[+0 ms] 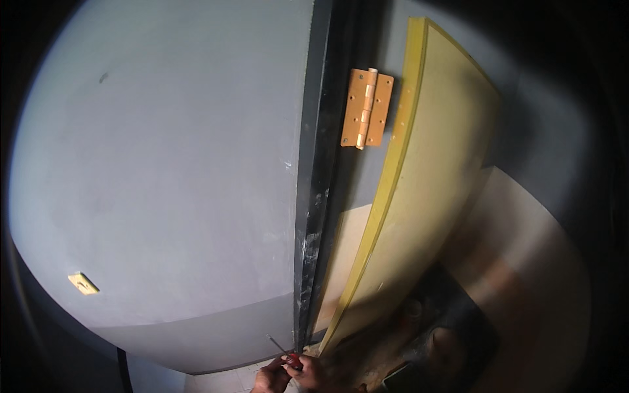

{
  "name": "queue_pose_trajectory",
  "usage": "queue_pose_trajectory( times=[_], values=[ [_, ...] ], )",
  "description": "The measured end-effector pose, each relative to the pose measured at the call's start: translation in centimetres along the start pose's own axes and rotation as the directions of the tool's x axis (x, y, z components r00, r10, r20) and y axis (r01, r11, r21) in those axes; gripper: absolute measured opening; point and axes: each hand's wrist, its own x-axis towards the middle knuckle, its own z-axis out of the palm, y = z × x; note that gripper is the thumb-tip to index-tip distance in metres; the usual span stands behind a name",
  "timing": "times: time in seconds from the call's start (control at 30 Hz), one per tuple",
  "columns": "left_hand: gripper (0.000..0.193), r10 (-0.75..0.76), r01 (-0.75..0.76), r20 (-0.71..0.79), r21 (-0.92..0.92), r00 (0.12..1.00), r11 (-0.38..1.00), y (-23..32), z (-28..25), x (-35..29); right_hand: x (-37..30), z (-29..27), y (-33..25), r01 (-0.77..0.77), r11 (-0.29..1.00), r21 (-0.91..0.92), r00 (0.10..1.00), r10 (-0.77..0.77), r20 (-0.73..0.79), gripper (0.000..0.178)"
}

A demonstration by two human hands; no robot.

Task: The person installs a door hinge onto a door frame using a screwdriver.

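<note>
A screwdriver (293,360) with red handle is held low at the bottom edge, in front of the foot of the dark door frame (314,157); its thin shaft is pointed up and to the left. The handle is gripped by the fingers of the right hand (310,374), and partly covered by them. The left hand (271,378) is placed just beside it; whether its fingers are closed on the tool cannot be told. Both hands are cut off below. Higher, a copper-coloured hinge (367,109) is seen between the frame and the yellow-edged door (432,157). The things behind the door are blurred by shadow.
</note>
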Motion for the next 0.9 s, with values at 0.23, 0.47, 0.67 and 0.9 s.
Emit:
queue_pose_trajectory(
  times=[0.23,0.47,0.67,0.9],
  values=[
    [0.031,-0.317,0.317,0.007,-0.037,0.948,0.948,1.7,-1.9,-2.4,0.5,-3.8,-7.4,-0.344,0.741,0.577,0.937,0.314,0.154,0.012],
    [0.027,-0.154,0.099,0.055,0.551,0.987,0.829,3.7,5.1,-4.0,1.5,-4.8,-7.9,-0.218,0.281,0.935,0.950,0.281,0.137,0.011],
    [0.020,0.103,-0.210,0.184,0.795,0.977,0.569,6.8,15.0,-3.6,5.1,-10.1,-8.9,-0.077,0.043,0.996,0.967,0.246,0.064,0.008],
    [0.015,0.526,-0.770,0.697,0.628,0.488,-0.117,12.0,29.4,-4.7,12.1,-21.1,-16.3,0.315,0.648,0.694,0.889,0.054,-0.454,0.019]
  ],
)
